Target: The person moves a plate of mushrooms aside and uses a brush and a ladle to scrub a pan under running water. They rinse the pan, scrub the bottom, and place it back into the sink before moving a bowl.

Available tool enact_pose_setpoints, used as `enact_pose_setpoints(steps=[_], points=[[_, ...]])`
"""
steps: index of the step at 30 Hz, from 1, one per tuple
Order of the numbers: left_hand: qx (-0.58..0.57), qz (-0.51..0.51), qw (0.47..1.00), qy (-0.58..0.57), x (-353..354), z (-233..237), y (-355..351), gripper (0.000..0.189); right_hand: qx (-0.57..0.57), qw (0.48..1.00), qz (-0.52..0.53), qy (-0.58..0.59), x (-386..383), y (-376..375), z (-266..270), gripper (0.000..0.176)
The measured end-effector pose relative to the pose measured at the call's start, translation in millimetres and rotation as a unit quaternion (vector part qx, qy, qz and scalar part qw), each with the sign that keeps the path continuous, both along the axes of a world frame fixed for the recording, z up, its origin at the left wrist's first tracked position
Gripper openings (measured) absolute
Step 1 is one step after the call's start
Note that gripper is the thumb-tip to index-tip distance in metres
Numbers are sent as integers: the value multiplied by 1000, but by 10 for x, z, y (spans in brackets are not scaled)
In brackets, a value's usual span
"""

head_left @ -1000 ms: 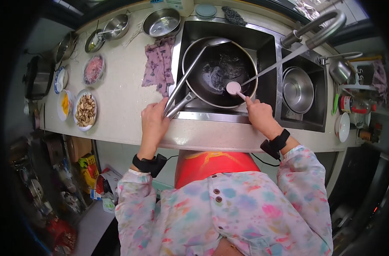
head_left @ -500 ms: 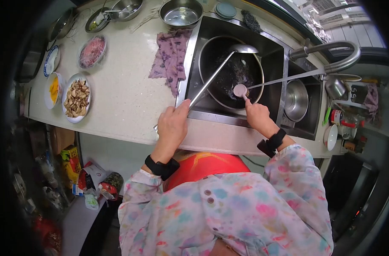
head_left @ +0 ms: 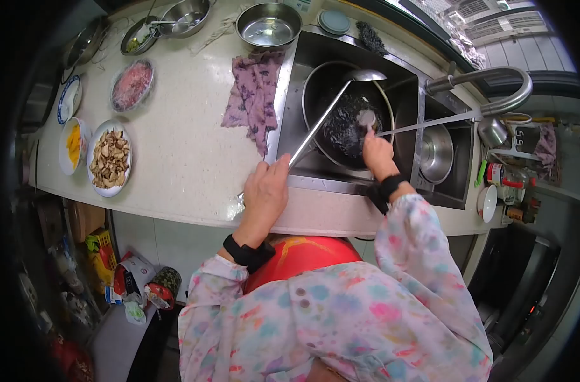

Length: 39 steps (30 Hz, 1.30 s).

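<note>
The left hand's [head_left: 266, 191] fingers wrap a long-handled silver metal ladle [head_left: 328, 113], its bowl above a round black wok [head_left: 320, 86] in the rectangular steel sink [head_left: 321, 183]; the right hand's [head_left: 379, 155] fingers grip a pale pink round-headed brush [head_left: 366, 118] inside the wok.

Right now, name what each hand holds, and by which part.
Left hand: ladle, by its handle; whether also the wok, cannot tell. Right hand: pink scrubber, by its handle.

Wok [head_left: 320, 89] sits in the sink [head_left: 334, 184], left side, ladle [head_left: 321, 122] over it, brush [head_left: 366, 118] inside; sink's right side, there's a bowl [head_left: 437, 156]! Left of the sink, cloth [head_left: 255, 95] on the surface [head_left: 181, 127], pan [head_left: 269, 42] just behind; farther left, mushrooms [head_left: 110, 159] on a plate [head_left: 105, 190].
</note>
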<state>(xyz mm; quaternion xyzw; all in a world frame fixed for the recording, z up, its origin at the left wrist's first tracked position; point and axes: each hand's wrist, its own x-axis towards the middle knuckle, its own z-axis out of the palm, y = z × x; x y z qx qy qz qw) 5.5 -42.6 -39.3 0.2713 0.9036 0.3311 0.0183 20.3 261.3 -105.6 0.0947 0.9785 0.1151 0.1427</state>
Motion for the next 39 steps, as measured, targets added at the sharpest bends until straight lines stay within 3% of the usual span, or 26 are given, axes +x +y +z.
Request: enact_pose_setpoints(steps=[3,5,6,11,14,17,19,25,30,37,39], points=[[-4,1,1000,0,10,-11,11,52,6,998,-39,56,-345,69,-187,28],[-27,6,999,36,3,-17,31,42,-29,993,-93,60,-392,4,-263,29],[-37,3,998,51,25,-21,25,37,-61,993,-91,38,-323,-42,-215,29],[-20,4,999,30,29,-40,43,53,-211,975,-67,-33,230,-259,403,31],[-39,6,999,25,30,-16,54,55,-211,973,-51,-78,371,-507,585,29],[-44,5,999,25,41,-8,71,56,-189,980,-54,27,131,-154,99,24],[-46,2,998,30,43,3,64,56,-193,975,-101,42,-124,-10,125,18],[-60,-13,997,36,55,44,105,56,-244,968,6,-59,252,-295,505,33],[-62,-11,997,38,89,48,111,54,-177,982,-16,60,-297,18,71,23],[-55,-1,998,36,60,25,111,53,-307,948,51,58,77,-307,333,29],[-61,-8,998,9,77,68,86,52,-296,953,7,62,-38,-172,238,25]])
